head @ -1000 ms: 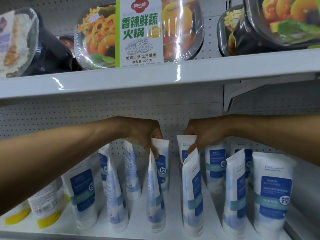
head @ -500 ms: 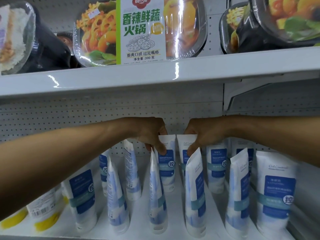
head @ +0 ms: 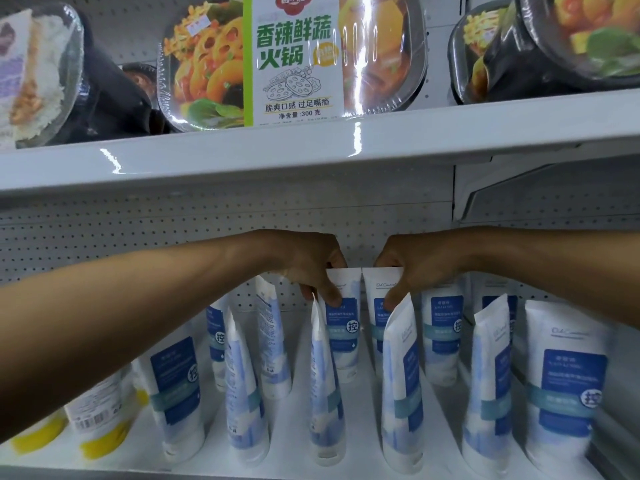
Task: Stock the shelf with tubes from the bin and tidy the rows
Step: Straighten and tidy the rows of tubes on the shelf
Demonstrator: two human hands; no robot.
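Note:
Several white tubes with blue labels stand cap-down in rows on the lower white shelf (head: pixel 298 448). Far back in the middle, my left hand (head: pixel 311 268) pinches the crimped top of one back-row tube (head: pixel 343 327), thumb on its front. Beside it my right hand (head: pixel 405 268) grips the top of the neighbouring back-row tube (head: pixel 375 306). The two tubes stand upright, side by side, nearly touching. Front-row tubes (head: pixel 403 386) partly hide their lower halves. The bin is not in view.
The upper shelf edge (head: pixel 311 150) hangs just above my forearms, loaded with wrapped hot-pot meal trays (head: pixel 291 60). White bottles with yellow caps (head: pixel 100 420) stand at the lower left. A shelf bracket (head: pixel 540 192) sits upper right; pegboard backs the shelf.
My left hand has carried its tube rightwards and turned its label forward, so it now stands next to the tube in my right hand. The right hand has barely moved.

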